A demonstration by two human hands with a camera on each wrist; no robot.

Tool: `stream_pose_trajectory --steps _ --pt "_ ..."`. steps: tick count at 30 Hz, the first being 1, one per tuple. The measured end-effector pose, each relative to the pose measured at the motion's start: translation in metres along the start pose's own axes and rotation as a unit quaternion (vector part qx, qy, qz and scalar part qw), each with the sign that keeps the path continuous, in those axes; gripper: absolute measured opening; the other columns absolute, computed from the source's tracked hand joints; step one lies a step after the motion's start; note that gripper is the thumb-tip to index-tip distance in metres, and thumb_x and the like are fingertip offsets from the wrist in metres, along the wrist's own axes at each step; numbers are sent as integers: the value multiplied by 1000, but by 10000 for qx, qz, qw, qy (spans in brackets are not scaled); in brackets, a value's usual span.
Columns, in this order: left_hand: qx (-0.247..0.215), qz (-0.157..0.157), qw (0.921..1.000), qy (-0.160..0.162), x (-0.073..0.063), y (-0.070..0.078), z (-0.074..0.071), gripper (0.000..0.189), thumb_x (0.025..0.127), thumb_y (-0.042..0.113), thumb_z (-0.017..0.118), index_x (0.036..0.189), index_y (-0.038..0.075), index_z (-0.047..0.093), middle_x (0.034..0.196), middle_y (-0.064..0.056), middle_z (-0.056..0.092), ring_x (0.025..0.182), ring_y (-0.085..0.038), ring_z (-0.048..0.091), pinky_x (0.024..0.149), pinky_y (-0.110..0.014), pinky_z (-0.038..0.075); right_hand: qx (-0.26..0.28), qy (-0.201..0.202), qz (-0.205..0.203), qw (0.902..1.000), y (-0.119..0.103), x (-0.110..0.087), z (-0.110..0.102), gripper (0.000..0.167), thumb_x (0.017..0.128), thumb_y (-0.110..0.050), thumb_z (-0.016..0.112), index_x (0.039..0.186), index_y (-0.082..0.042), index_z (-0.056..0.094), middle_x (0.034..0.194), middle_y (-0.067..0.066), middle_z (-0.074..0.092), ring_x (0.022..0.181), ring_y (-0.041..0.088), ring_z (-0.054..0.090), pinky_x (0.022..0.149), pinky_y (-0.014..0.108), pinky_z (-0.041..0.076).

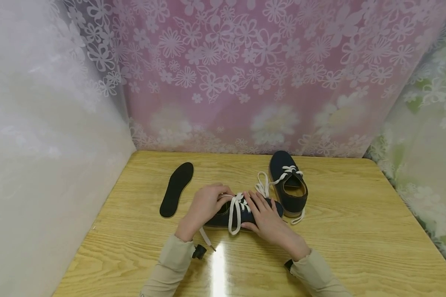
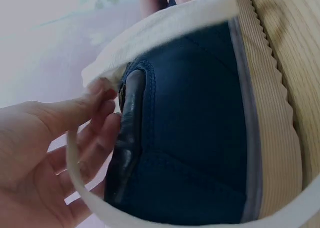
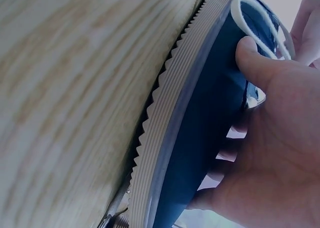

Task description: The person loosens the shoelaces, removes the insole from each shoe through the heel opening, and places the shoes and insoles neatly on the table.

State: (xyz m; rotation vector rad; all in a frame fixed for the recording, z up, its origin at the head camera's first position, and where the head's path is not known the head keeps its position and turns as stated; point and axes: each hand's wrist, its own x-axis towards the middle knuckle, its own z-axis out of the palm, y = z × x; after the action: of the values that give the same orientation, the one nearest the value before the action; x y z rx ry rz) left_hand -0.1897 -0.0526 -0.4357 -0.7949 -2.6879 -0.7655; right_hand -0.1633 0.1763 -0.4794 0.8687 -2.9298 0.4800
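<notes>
A dark navy shoe (image 1: 217, 222) with white laces lies on its sole, toe to the right, between both hands. With thumb and fingertips, my left hand (image 1: 204, 204) pinches a white shoelace (image 2: 160, 32) beside the shoe's opening. One lace loop (image 1: 231, 220) hangs down over the shoe's near side, and a loose lace end (image 1: 207, 239) trails onto the table. Across the toe half rests my right hand (image 1: 269, 222), its fingers fairly straight over the top. Its thumb (image 3: 255, 62) touches the shoe's near side by the lace loop.
A matching navy shoe (image 1: 281, 163) stands at the back right, toe away, its long laces (image 1: 262, 185) spilling beside it. To the left lies a black insole (image 1: 176, 189). The wooden table (image 1: 357, 231) meets flowered curtains (image 1: 245, 82) at its back.
</notes>
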Motion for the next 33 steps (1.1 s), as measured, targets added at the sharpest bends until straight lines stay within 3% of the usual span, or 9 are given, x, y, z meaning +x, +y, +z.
stream_pose_trajectory --steps 6,11,13,16,19,22,26,29,33 --pt "-321 -49 9976 617 0 2 -19 12 96 28 70 99 19 78 98 3 74 63 -7 60 56 -22 47 18 91 -25 10000 -1 0 1 86 96 -38 69 161 -3 24 161 24 30 148 46 27 105 78 26" --pt "-785 -61 9817 1735 -1 0 -43 11 94 24 74 98 15 79 100 -1 74 63 -9 56 56 -27 44 50 136 -49 9999 -2 0 0 87 96 -38 69 161 -3 23 161 25 30 148 46 27 106 78 25" --pt "-901 -29 9780 1882 -2 -2 -49 10 94 23 74 98 15 78 99 0 74 69 -10 57 60 -31 46 62 135 -38 9999 -2 0 0 87 95 -38 69 161 -3 24 161 25 30 148 46 27 106 78 25" --pt "-1069 -89 9822 1544 -3 -4 -52 13 97 24 70 104 14 75 101 0 73 75 -13 62 67 -36 53 78 119 -17 9999 -2 0 0 87 95 -37 70 160 -2 24 161 25 30 148 46 27 106 78 25" --pt "-1174 -328 9893 797 -2 -6 -49 22 101 30 65 118 15 69 105 1 72 84 -13 69 75 -37 58 80 115 -19 9999 -1 1 -1 87 95 -37 70 160 -2 24 161 25 29 148 46 27 105 78 25" --pt "-1050 -533 9930 -26 0 -6 -41 31 103 36 60 127 17 64 108 1 72 83 -13 71 72 -33 58 53 97 -17 9999 -1 1 0 87 95 -37 70 160 -2 24 161 25 29 148 46 27 105 78 25" --pt "-729 -349 9928 -879 0 -6 -30 28 102 31 64 125 16 67 106 1 72 80 -12 69 69 -29 56 43 53 -1 10000 0 1 -1 86 96 -37 69 161 -3 23 161 24 29 148 46 26 106 78 25" --pt "-503 -143 9937 -987 0 -3 -21 23 99 25 70 120 15 70 103 2 72 82 -11 69 71 -27 55 54 16 -1 10000 0 1 -1 86 96 -38 68 161 -3 23 161 24 29 149 45 26 106 77 25" --pt "-220 -62 9976 -653 1 3 -7 14 97 23 72 111 18 73 97 4 71 77 -8 66 66 -23 53 50 -21 -10 10000 0 0 -1 86 97 -39 68 161 -3 23 162 24 29 149 45 25 106 77 25"
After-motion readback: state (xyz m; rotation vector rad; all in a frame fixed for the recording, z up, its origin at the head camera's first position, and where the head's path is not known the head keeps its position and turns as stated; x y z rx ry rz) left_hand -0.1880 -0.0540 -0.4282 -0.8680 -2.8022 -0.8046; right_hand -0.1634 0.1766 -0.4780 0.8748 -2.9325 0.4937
